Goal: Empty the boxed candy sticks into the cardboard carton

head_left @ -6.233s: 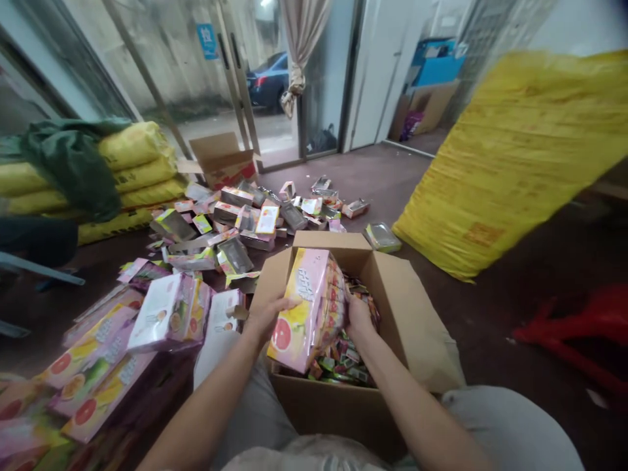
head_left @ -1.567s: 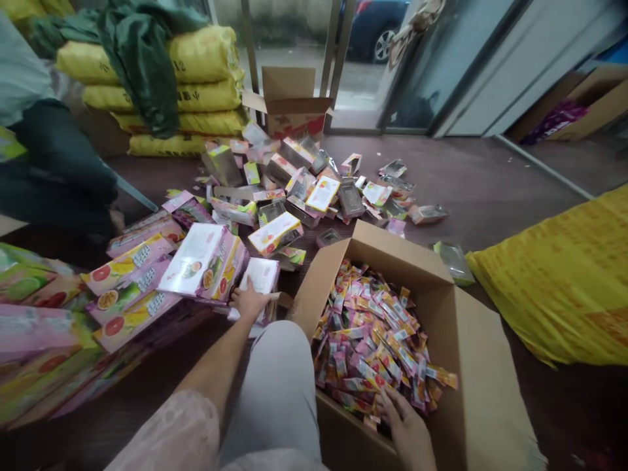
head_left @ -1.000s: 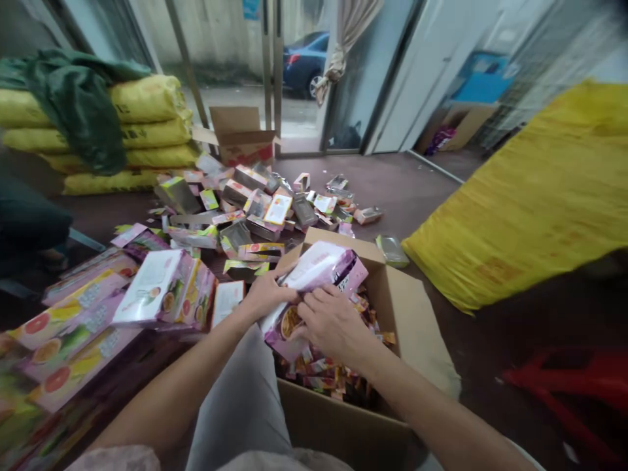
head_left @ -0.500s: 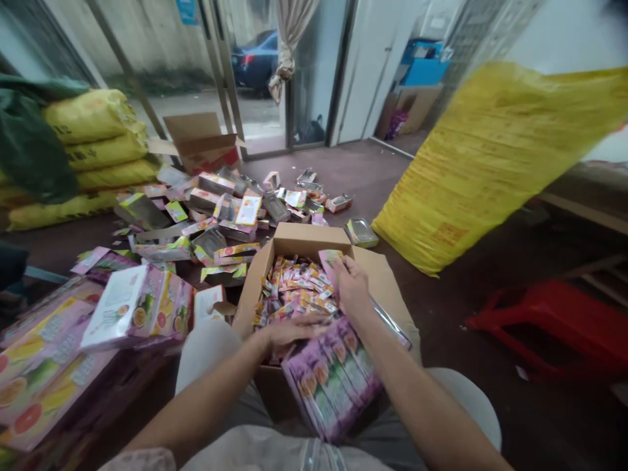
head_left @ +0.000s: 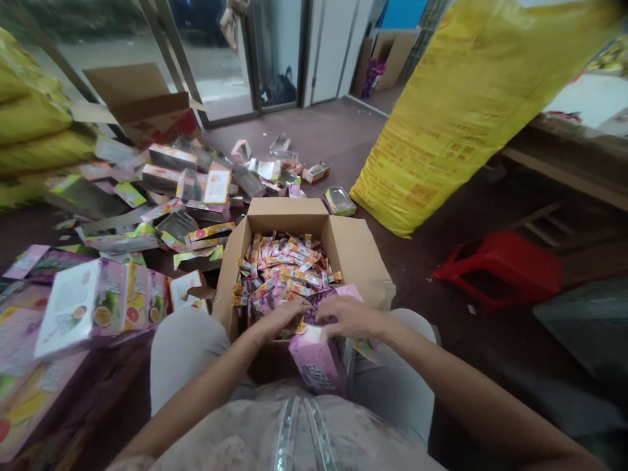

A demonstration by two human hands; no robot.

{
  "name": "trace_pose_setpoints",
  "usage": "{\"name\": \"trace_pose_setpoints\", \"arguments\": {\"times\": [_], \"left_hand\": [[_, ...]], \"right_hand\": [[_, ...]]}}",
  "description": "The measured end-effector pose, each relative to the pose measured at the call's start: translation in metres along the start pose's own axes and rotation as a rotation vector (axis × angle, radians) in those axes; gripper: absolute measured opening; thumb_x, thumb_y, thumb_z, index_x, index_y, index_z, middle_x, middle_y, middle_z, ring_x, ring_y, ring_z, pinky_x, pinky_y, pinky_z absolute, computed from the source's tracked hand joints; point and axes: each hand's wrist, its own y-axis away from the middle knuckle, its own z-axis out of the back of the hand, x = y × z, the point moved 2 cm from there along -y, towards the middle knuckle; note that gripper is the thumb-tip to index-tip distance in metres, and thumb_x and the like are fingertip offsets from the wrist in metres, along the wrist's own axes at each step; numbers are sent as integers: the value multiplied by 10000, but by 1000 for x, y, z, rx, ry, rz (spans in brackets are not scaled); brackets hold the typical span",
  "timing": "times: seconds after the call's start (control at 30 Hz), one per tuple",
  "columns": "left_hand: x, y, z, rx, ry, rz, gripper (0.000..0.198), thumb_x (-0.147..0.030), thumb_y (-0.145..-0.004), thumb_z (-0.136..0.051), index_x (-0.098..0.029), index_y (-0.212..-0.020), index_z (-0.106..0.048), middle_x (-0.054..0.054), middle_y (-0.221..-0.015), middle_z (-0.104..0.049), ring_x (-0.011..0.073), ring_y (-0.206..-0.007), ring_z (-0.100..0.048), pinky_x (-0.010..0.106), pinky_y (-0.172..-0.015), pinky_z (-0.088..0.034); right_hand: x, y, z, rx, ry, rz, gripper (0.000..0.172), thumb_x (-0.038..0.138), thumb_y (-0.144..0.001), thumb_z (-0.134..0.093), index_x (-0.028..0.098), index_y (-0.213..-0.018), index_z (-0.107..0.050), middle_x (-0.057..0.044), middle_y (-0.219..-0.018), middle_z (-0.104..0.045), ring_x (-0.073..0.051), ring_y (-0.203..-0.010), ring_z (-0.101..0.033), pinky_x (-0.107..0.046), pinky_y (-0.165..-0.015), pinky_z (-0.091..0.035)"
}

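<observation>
A small pink printed box (head_left: 318, 366) is tilted over my lap at the near edge of a cardboard carton (head_left: 287, 207). My right hand (head_left: 348, 315) grips its upper part, fingers curled over the top beside a raised pink flap (head_left: 349, 292). My left hand (head_left: 284, 318) has its bent fingers against the box's far upper edge; the fingertips are partly hidden. Purple packaging (head_left: 321, 304) shows between the hands. Inside the carton lies a loose heap of pink and orange stick sachets (head_left: 287, 265).
Opened small boxes (head_left: 167, 170) litter the floor ahead left. Full fruit-printed boxes (head_left: 98, 304) are stacked at my left. A large yellow sack (head_left: 417, 131) leans at the right, near a red stool (head_left: 505, 268). An open carton (head_left: 142, 104) stands by the glass door.
My view has tilted downward and turned right. The small box has turned, so its row of purple sachets no longer faces up. My right hand has come nearer to me, close to my left.
</observation>
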Motion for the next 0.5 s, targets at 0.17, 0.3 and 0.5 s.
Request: {"name": "trace_pose_setpoints", "arguments": {"times": [0.17,0.3,0.5], "left_hand": [[-11,-15,-13,-97,-280,-128,329,-355,-799,-567,-232,-525,-431,-25,-566,-455,171,-618,-402,287,-613,-328],[1,-21,0,-233,-314,-105,505,-349,-842,-585,-239,-415,-339,-35,-473,-319,160,-549,-338,300,-633,-317],[-23,-9,32,-396,-179,-239,279,-266,-827,-610,-255,-551,-651,34,-589,-601,219,-756,-613,230,-719,-502]], "right_hand": [[-6,49,-16,28,144,37,394,568,-907,-673,187,-982,-740,-47,-895,-719,-202,-857,-644,-304,-787,-470],[-10,56,-22,-105,28,23,487,541,-1015,-497,189,-747,-702,-30,-708,-678,-174,-715,-602,-291,-735,-442],[-33,-6,7,-662,-657,-245,431,596,-767,-734,189,-646,-658,17,-607,-617,-139,-582,-538,-253,-583,-418]]}}
